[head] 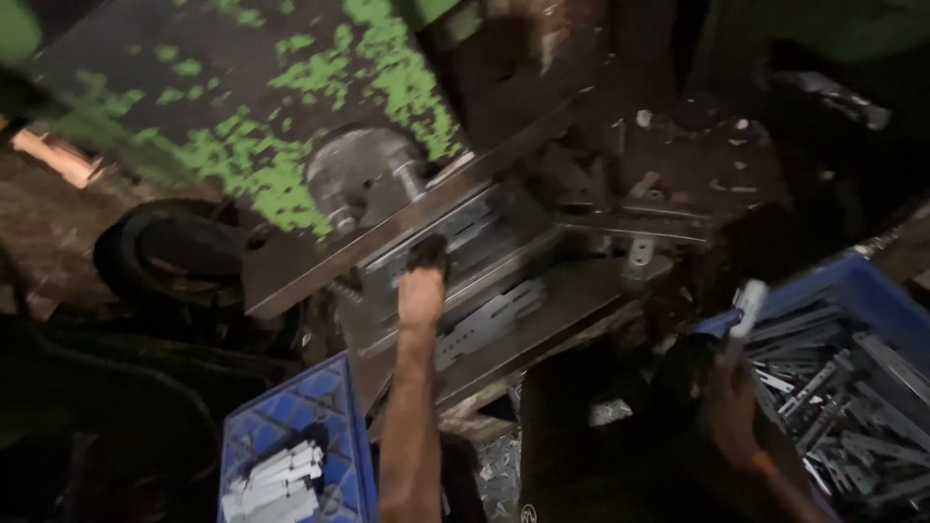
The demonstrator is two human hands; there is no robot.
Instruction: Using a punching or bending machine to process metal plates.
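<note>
A left hand (pixel 423 266), fingers closed in a dark glove, presses a perforated grey metal strip (pixel 455 237) into a press die (pixel 504 281). The right hand (pixel 728 387) pinches a pale, flat metal piece (pixel 749 308) above a blue crate (pixel 872 291) of similar strips.

The scene is dim and murky, with the brightest light falling on the metal press plate (pixel 484 252) around the left hand (pixel 423 281), where pale glare streaks the steel. Beyond the right hand (pixel 731 397) and below both forearms, deep shadow swallows detail. Everything looks soft and smeared, with motion blur worst above the left hand, along the frame's edges.
</note>
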